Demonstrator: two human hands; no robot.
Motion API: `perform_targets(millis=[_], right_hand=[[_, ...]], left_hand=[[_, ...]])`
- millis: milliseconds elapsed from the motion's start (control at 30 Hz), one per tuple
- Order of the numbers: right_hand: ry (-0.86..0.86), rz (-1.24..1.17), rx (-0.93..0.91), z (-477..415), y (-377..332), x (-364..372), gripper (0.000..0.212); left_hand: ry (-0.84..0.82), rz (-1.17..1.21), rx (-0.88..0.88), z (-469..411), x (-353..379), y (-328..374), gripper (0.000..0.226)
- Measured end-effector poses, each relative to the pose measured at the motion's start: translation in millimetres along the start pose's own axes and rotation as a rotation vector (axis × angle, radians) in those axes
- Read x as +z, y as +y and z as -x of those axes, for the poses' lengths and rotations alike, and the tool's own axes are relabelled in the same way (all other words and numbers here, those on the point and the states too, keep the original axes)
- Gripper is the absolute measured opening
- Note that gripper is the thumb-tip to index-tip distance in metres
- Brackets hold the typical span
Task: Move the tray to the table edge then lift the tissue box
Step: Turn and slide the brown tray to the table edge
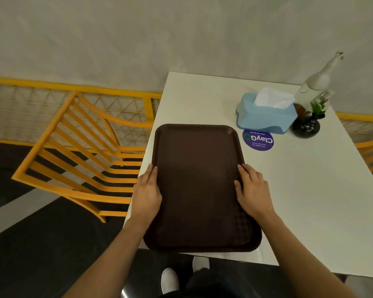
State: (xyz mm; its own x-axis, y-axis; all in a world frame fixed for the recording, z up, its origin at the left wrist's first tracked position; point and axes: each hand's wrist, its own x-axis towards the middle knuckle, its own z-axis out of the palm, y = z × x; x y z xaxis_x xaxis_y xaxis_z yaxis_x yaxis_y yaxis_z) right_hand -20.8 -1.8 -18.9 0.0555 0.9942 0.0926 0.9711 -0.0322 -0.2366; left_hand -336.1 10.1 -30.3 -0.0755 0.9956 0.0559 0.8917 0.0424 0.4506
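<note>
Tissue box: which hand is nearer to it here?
Right. The right hand grips the tray's right rim, below and slightly left of the tissue box in the view. The left hand holds the opposite rim, across the tray and farther away.

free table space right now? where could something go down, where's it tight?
Bare: the table right of the tray, near side of the purple sticker; also the far strip behind the tissue box. Crowded: far right, where tissue box, black vase and bottle cluster.

Right of my tray point(199, 186) the table point(299, 190) lies bare; a vase point(306, 125) and bottle point(317, 82) crowd the box's point(265, 117) right side.
</note>
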Motion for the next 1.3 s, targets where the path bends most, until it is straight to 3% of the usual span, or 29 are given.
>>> perform_targets(millis=[200, 467, 700, 1067, 1300], right_hand=[[0.054, 0.010, 0.179, -12, 2, 7, 0.048], [0.006, -0.054, 0.230, -42, 2, 16, 0.052], [-0.017, -0.039, 0.252, -73, -10, 20, 0.050], [-0.047, 0.007, 0.341, -109, -26, 20, 0.050], [-0.053, -0.015, 0.382, -106, -24, 20, 0.051]], left_hand=[[0.038, -0.047, 0.022, -20, 2, 2, 0.049], [0.106, -0.066, 0.028, -55, -2, 2, 0.044], [0.087, -0.064, 0.071, -83, -7, -2, 0.042], [-0.075, -0.070, 0.096, -133, -12, -17, 0.053], [-0.026, 0.049, 0.074, -134, -9, -16, 0.049]])
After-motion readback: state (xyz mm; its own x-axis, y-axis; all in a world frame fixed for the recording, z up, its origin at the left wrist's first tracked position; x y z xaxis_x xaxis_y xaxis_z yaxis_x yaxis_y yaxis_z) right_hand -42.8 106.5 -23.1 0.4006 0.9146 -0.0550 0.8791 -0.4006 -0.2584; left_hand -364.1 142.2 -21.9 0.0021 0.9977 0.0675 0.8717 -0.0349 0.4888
